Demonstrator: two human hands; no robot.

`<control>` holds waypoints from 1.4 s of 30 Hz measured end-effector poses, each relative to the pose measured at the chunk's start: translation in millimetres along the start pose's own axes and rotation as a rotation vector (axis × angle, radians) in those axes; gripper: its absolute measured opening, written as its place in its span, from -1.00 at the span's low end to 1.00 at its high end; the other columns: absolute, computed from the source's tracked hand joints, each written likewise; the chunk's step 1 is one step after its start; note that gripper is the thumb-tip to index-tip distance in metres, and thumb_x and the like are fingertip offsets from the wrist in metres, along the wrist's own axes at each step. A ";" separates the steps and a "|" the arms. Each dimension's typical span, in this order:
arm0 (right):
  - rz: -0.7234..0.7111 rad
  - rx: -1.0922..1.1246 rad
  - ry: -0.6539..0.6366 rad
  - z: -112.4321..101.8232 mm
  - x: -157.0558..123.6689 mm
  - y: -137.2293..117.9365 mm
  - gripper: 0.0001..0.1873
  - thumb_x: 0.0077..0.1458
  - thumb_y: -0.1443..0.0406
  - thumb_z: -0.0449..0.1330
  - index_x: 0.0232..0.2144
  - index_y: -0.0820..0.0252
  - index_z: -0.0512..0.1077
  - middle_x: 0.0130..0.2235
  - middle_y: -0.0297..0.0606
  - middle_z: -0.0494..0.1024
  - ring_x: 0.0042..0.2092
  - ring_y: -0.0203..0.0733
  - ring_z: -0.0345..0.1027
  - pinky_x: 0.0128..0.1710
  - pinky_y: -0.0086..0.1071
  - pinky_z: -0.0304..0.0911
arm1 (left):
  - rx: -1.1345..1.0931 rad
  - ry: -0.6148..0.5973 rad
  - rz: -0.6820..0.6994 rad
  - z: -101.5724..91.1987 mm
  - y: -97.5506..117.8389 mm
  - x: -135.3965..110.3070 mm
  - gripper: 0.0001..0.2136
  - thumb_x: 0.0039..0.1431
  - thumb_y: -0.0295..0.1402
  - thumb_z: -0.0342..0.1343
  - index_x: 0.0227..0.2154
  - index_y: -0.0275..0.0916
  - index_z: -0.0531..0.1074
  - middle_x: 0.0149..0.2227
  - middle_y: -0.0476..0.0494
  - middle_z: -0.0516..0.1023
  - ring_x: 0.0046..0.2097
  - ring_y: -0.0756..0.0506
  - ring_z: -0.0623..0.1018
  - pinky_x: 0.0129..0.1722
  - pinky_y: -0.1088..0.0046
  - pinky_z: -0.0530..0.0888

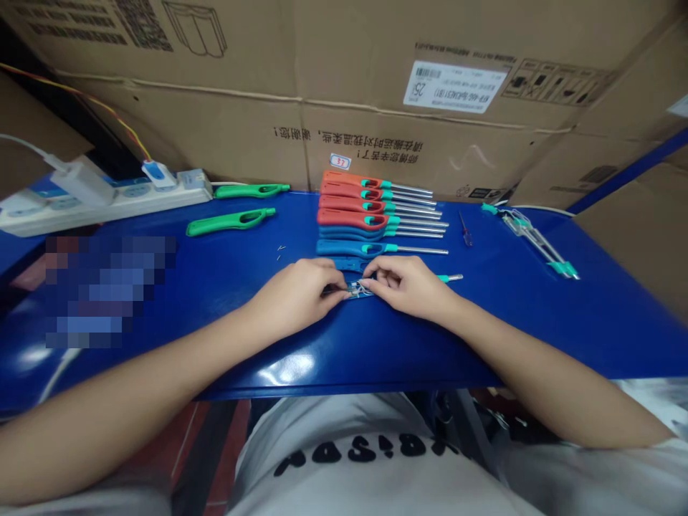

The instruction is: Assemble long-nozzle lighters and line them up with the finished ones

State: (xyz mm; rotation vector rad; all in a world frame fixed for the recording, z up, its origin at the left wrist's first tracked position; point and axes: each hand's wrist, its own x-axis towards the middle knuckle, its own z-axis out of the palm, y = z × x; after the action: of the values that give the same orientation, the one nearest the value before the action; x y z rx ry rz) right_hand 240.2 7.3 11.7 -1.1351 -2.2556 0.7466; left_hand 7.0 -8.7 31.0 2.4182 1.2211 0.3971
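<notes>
On the blue table (537,315), my left hand (298,294) and my right hand (405,285) meet over a partly assembled blue lighter (355,287). Both pinch its small clear inner part with thin wires showing between the fingertips. The lighter's metal nozzle (451,277) sticks out to the right past my right hand. Just behind my hands lies a neat row of finished long-nozzle lighters (370,215), red ones at the back and blue ones nearer me, all with teal triggers.
Two green lighter shells (231,221) lie at the back left by a white power strip (102,201). A small screwdriver (465,229) and clear inner tubes (537,240) rest at the right. Tiny metal bits (280,251) lie loose. Cardboard boxes (344,86) wall the back.
</notes>
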 end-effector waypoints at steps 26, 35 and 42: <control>-0.171 -0.176 -0.252 -37.2 -1.7 3.0 -0.90 0.22 0.41 0.18 -0.23 0.17 0.48 -0.22 -0.25 0.60 -0.24 -0.21 0.42 -0.24 -0.39 0.23 | 0.135 0.025 0.378 15.4 -1.6 -2.6 -0.67 0.42 -0.33 0.03 0.17 -0.17 0.46 0.14 -0.27 0.49 0.13 -0.24 0.50 0.13 0.11 0.49; -0.165 -0.160 -0.268 -47.4 -2.3 6.3 -0.81 0.17 0.45 0.20 -0.18 0.18 0.53 -0.17 -0.22 0.61 -0.18 -0.18 0.46 -0.21 -0.37 0.27 | 0.161 0.043 0.386 18.5 -4.9 -0.7 -0.68 0.42 -0.42 0.00 0.14 -0.19 0.50 0.15 -0.28 0.51 0.13 -0.25 0.51 0.12 0.10 0.52; -0.199 -0.205 -0.263 -48.9 -2.6 6.6 -0.87 0.23 0.38 0.19 -0.19 0.19 0.53 -0.19 -0.21 0.60 -0.20 -0.17 0.46 -0.23 -0.37 0.28 | 0.100 0.088 0.450 19.7 -12.2 2.5 -0.69 0.42 -0.48 -0.01 0.10 -0.24 0.52 0.12 -0.30 0.53 0.12 -0.21 0.53 0.11 0.17 0.53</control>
State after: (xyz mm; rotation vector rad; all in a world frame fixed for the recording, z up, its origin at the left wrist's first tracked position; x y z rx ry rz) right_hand 276.8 20.3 42.2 -0.9246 -2.6711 0.6253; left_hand 8.2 -4.5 8.1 2.7845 0.7323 0.5874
